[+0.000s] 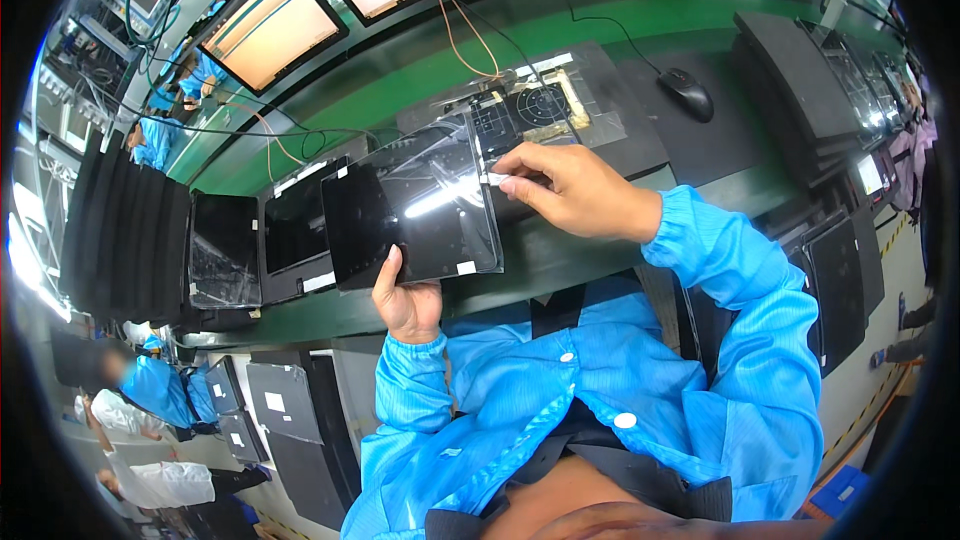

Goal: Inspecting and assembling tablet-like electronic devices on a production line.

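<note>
A glossy black flat screen panel (415, 240) with a clear film over it tilts above the bench edge, and bright light reflects off its face. My left hand (408, 308) grips its lower edge, thumb on the front and the other fingers hidden behind. At the panel's right edge, my right hand (590, 195) pinches a small white tab (493, 179) between thumb and fingers. Short white stickers sit at the panel's corners. Left of it, a second black panel (295, 230) lies on the bench, partly covered by the held one.
Another film-covered panel (222, 252) lies farther left beside a row of black foam sheets (125, 230). A taped fixture (545, 105), a black mouse (686, 95) and cables occupy the back. Two lit monitors (272, 28) stand beyond. Black foam boards (795, 80) are stacked right.
</note>
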Demonstrator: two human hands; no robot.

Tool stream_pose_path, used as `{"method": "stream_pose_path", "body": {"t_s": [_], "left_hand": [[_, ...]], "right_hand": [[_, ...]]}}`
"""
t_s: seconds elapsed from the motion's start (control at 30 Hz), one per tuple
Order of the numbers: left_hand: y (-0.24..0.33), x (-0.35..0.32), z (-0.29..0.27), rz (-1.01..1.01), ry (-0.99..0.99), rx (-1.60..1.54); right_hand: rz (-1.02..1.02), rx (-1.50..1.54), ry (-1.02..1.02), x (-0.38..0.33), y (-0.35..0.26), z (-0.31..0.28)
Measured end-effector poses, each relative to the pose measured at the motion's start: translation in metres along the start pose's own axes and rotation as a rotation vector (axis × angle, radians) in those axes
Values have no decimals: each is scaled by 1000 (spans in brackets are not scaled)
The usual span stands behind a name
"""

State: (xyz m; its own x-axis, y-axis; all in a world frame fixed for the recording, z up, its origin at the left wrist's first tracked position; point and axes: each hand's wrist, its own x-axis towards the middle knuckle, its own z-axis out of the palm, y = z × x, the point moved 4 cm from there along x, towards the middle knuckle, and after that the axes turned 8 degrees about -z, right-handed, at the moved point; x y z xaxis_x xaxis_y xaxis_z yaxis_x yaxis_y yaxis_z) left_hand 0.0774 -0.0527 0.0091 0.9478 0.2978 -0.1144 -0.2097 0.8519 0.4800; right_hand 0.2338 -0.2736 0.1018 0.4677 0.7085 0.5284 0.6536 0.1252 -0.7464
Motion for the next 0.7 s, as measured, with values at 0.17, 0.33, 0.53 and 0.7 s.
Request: {"method": "stream_pose_path", "body": {"t_s": [0.17, 0.33, 0.53, 0.7], "left_hand": [[-1, 0, 1, 10, 32, -5], [-1, 1, 1, -9, 44, 49], [-17, 9, 23, 6, 73, 179], [-53, 35, 55, 84, 58, 105]], "right_hand": [[20, 13, -4, 0, 1, 1], [2, -35, -119, 3, 2, -5], [-58, -160, -126, 1, 11, -23], [-46, -620, 443, -21, 6, -63]]}}
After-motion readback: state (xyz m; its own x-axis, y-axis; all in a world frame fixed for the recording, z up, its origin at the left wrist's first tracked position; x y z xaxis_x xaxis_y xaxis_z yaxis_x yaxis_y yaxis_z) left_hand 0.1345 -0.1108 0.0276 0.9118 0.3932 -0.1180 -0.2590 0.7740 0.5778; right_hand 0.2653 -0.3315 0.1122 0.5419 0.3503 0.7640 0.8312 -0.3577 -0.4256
